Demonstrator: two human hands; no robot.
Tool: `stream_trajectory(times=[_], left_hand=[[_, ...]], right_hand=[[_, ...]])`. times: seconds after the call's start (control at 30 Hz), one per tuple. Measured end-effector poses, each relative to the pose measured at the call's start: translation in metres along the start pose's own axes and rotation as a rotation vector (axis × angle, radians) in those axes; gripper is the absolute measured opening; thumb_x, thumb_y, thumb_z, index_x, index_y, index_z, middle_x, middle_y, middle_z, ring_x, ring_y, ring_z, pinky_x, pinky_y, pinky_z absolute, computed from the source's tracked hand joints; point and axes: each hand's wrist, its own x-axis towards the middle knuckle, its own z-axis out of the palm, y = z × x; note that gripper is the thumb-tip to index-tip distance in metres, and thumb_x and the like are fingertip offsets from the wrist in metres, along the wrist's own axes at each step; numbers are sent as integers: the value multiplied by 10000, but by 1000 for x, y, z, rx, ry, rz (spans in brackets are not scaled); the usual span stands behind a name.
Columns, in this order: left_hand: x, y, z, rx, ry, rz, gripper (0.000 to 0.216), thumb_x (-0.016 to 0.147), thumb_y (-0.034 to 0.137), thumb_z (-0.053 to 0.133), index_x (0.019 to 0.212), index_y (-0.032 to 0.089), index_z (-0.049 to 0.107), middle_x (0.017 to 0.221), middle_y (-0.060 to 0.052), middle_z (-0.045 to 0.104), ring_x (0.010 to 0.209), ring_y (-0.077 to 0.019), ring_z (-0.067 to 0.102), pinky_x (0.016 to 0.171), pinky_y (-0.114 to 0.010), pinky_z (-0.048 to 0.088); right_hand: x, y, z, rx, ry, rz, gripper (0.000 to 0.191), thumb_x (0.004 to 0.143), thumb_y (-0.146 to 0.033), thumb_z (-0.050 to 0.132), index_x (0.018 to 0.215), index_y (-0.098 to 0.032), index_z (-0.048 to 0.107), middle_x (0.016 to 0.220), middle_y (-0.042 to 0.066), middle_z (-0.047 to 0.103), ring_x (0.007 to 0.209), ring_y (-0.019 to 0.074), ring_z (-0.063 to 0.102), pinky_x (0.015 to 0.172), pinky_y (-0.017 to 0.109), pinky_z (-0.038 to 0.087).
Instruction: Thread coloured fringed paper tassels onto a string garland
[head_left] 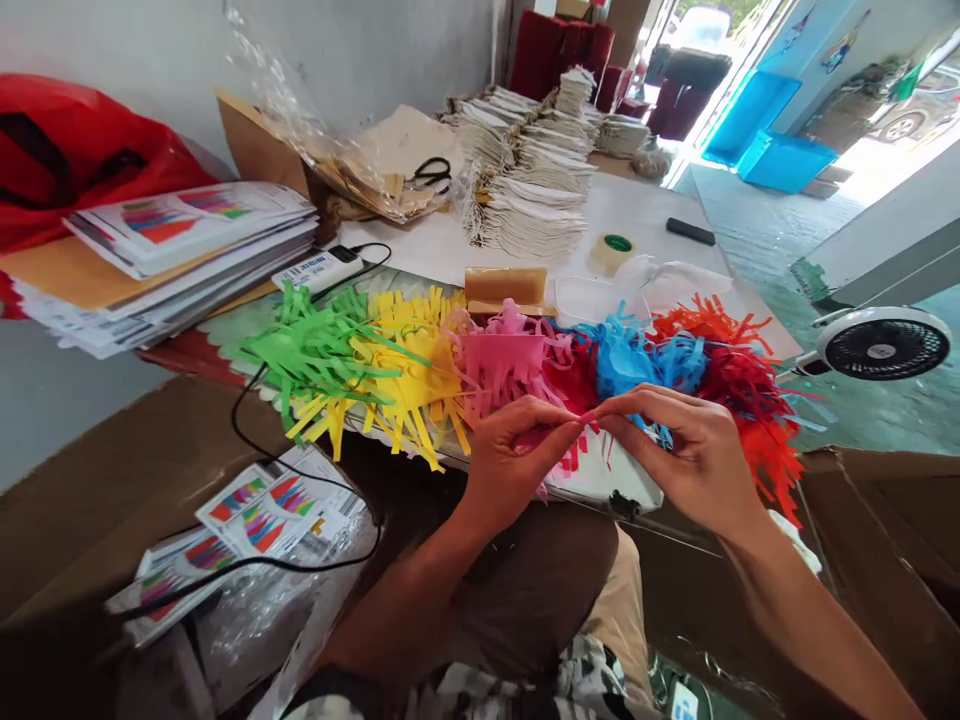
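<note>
My left hand [510, 455] and my right hand [686, 450] meet over the table's front edge, fingertips almost touching. Both pinch a small strip of pink paper [585, 418], with pink fringe showing below and behind the left fingers. How far this strip runs into the pile is hidden. Behind the hands lies a row of fringed tissue paper: green [307, 345], yellow [416, 370], pink [502, 365], blue [626, 360], dark red [739, 375] and orange-red [776, 455].
Tall stacks of white bundles [532, 190] stand farther back. Tape [613, 252], a black phone-like object [690, 232] and scissors [431, 172] lie on the table [637, 205]. A fan [885, 343] sits right; printed sheets [195, 225] are piled left. A black cable [247, 565] hangs at lower left.
</note>
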Motion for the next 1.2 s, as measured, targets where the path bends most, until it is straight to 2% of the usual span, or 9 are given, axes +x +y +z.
stream_trajectory(times=[0.3, 0.53, 0.8, 0.93, 1.1, 1.2], left_hand=[[-14, 19, 20, 134, -142, 181, 75, 944, 283, 789, 931, 221, 828, 904, -40, 792, 826, -150, 713, 778, -282, 553], [-21, 23, 32, 169, -238, 173, 97, 946, 313, 786, 921, 223, 815, 904, -44, 788, 829, -155, 711, 781, -283, 552], [-23, 27, 42, 192, -351, 178, 126, 970, 312, 755, 916, 206, 797, 877, -43, 753, 812, -149, 679, 770, -277, 515], [-27, 28, 50, 194, -339, 174, 138, 969, 308, 755, 889, 197, 779, 851, -36, 737, 787, -138, 659, 732, -264, 493], [-33, 28, 59, 253, -307, 237, 125, 966, 281, 748, 871, 201, 759, 840, -30, 737, 772, -138, 656, 721, -263, 495], [-35, 28, 62, 304, -310, 227, 139, 971, 306, 745, 884, 199, 761, 856, -32, 755, 796, -141, 673, 753, -264, 503]], right_hand=[[-31, -13, -26, -86, 22, -6, 61, 995, -247, 714, 1004, -274, 769, 929, 10, 806, 809, 167, 747, 731, 290, 574], [-48, -21, -39, -101, 64, -86, 103, 972, -191, 684, 952, -272, 745, 831, 5, 769, 732, 169, 708, 684, 304, 547], [-67, -23, -51, -65, 49, -46, 89, 989, -190, 698, 988, -269, 740, 867, -8, 772, 756, 147, 718, 684, 275, 549], [-77, -22, -53, -94, 97, -59, 92, 981, -176, 693, 958, -257, 730, 826, -9, 756, 714, 144, 690, 655, 283, 525], [-87, -23, -48, -122, 119, -21, 79, 992, -190, 694, 1001, -257, 734, 869, -6, 768, 768, 143, 708, 686, 274, 537], [-90, -22, -46, -189, 157, -29, 93, 990, -170, 665, 972, -244, 719, 829, 2, 733, 748, 152, 679, 676, 289, 517]])
